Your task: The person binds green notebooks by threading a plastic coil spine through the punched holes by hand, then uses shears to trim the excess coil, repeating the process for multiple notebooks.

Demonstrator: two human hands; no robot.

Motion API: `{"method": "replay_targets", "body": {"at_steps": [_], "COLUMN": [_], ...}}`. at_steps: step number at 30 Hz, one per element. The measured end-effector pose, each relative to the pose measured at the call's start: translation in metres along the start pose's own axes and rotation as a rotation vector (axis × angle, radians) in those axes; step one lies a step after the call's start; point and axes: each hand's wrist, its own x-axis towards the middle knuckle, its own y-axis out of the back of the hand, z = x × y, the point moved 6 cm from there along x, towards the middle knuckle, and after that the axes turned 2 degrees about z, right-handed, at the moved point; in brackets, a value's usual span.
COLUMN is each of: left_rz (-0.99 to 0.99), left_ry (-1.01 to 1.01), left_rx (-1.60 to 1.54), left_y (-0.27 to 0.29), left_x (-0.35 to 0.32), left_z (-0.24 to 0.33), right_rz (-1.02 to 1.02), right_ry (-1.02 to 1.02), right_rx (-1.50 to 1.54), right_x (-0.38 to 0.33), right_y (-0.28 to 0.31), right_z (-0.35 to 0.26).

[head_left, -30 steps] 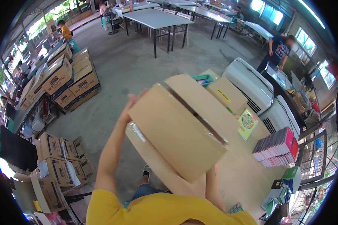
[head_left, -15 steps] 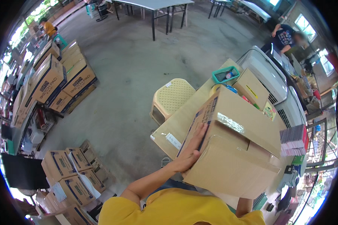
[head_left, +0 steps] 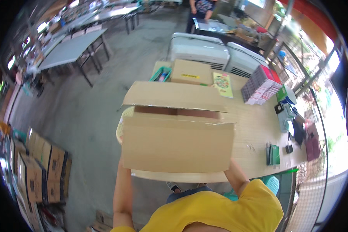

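I hold a large brown cardboard box [head_left: 178,145] at chest height, over the near edge of a wooden table [head_left: 255,131]. Its top is open, and one long flap [head_left: 174,96] folds away from me. My left forearm [head_left: 121,185] rises to the box's lower left corner. My right forearm [head_left: 236,176] reaches its lower right corner. Both hands are hidden under or behind the box. A beige plastic stool [head_left: 120,129] peeks out at the box's left side.
On the table lie a smaller closed carton [head_left: 191,72], a teal basket [head_left: 161,73], a green booklet [head_left: 222,85], a stack of red books [head_left: 261,85] and dark notebooks [head_left: 272,154]. White appliance units [head_left: 199,50] stand behind. Printed cartons [head_left: 38,170] are stacked on the floor at the left.
The box has turned from tilted, with its taped side showing, to upright with the top open. My view has swung toward the table.
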Motion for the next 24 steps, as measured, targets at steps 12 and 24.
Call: {"method": "replay_targets", "body": {"at_steps": [12,24], "left_rz": [-0.018,0.833], "left_ry": [0.016,-0.82], "left_rx": [-0.031,-0.062], "left_y": [0.032,0.028], "left_x": [0.071,-0.05], "left_z": [0.018,0.165], "right_rz": [-0.028,0.223], "right_ry": [0.206,0.015], "right_rx": [-0.094,-0.623], "right_x": [0.026,-0.104], "right_y": [-0.014,0.21], "right_z": [-0.034,-0.061]}}
